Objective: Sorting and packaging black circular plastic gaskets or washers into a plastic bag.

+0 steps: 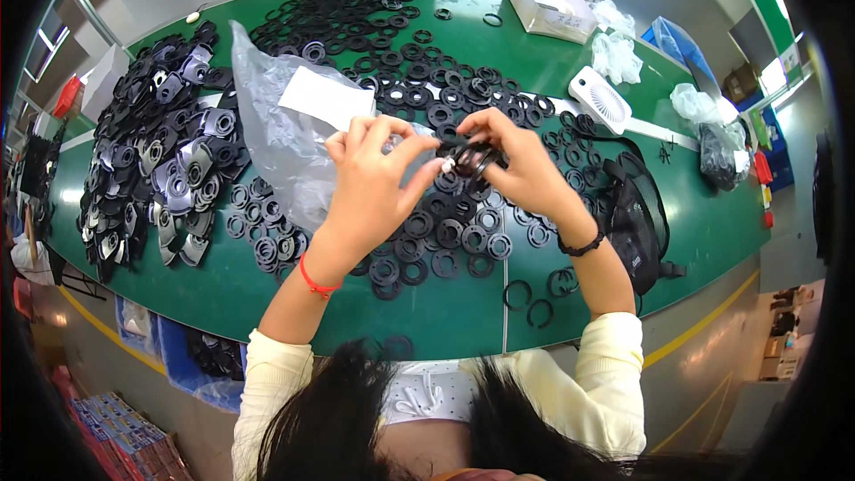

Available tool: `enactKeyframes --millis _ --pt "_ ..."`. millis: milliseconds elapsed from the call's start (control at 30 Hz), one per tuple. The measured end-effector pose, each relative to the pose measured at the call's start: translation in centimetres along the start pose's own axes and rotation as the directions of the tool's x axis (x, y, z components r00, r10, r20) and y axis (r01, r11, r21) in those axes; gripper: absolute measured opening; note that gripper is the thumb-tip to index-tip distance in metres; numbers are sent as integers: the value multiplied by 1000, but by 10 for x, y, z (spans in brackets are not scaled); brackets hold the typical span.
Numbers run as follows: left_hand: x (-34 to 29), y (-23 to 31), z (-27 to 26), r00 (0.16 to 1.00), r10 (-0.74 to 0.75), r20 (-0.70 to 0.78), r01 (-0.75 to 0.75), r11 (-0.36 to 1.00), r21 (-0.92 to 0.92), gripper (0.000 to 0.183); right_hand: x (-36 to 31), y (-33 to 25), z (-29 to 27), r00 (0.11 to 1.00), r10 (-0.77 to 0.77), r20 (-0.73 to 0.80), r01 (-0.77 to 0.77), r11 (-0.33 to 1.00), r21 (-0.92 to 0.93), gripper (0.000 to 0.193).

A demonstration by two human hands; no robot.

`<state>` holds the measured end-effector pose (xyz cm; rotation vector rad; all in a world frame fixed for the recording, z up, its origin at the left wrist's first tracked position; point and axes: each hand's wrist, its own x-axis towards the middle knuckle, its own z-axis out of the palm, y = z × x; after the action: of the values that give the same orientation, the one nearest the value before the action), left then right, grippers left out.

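Over the middle of the table, my right hand (pixel 524 163) is closed around a few thin black rings (pixel 479 160) bunched together. My left hand (pixel 376 171) meets it from the left, thumb and forefinger pinched at the edge of the bunch. A small white bit (pixel 448 164) shows between the two hands; what the left fingertips grip is too small to make out. Behind my left hand lies a clear plastic bag (pixel 289 147) with a white paper label (pixel 326 98) on it. Flat black rings (pixel 414 224) are spread on the table beneath both hands.
Black and silver moulded parts (pixel 178 156) are heaped at the left. More rings (pixel 329 18) pile up at the back. A white box (pixel 552 4), a white fan (pixel 600 98) and a black mesh bag (pixel 637 214) stand to the right. Loose thin rings (pixel 540 313) lie near the front edge.
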<state>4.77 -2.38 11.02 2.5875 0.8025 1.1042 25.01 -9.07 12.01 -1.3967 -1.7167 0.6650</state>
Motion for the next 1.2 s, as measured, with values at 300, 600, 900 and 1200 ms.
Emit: enactKeyframes --millis 300,600,900,1200 --pt "4 -16 -17 997 -57 -58 60 997 40 9 -76 21 -44 710 243 661 -86 961 -261 18" --pt "6 -29 -22 992 -79 -101 86 994 72 9 -145 27 -35 661 526 536 -176 802 -571 33" --pt "-10 -20 -36 998 -51 29 42 964 262 20 -88 57 -63 932 308 192 -156 817 -555 30" --pt "-114 -13 -36 695 299 654 -340 938 -67 56 -58 129 -64 971 240 6 -202 828 -524 15"
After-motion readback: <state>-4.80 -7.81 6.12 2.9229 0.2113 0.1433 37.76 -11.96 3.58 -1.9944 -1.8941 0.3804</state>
